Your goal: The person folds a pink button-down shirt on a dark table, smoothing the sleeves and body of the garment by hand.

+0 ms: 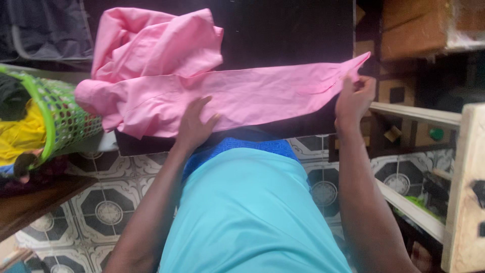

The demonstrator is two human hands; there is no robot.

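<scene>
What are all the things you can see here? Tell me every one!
Pink cloth garment: one, pink, bunched at the left on the dark table, its long sleeve stretched out to the right.
Dark flat table: one, near black, under the garment.
Green plastic mesh basket: one, green, at the left edge, with yellow cloth inside.
Patterned floor tiles: many, black and white, below the table.
Pale wooden frame: one, light wood, at the right.
Brown box: one, brown, top right.
Turquoise clothing: one, turquoise, on the person.
Left hand: pressing flat on the sleeve's middle.
Right hand: pinching the sleeve's cuff end.
</scene>
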